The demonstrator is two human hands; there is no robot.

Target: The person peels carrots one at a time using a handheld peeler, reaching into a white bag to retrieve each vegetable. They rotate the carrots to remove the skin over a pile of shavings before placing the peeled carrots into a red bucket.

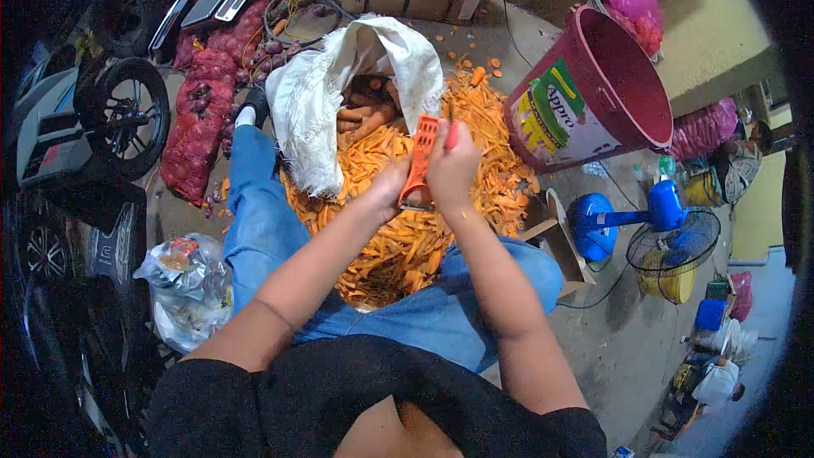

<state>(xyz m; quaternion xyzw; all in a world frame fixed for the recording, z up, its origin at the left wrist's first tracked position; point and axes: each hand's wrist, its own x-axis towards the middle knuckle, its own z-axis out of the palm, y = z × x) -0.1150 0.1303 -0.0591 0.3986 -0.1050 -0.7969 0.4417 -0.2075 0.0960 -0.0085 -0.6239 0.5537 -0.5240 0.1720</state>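
Note:
Both my hands are closed, close together above a big heap of cut orange carrot pieces between my legs. My left hand grips the lower end of an orange plastic slicer with slots in its upper part. Against the slicer's right side, my right hand is wrapped round a tool with a red handle; its working end cannot be made out clearly. Just beyond, a white woven sack lies open with whole carrots inside its mouth.
A large maroon bucket stands tilted at the right, near a blue fan and an open cardboard box. Red net bags of onions, a plastic bag and a motorbike wheel are on the left. Another person is far right.

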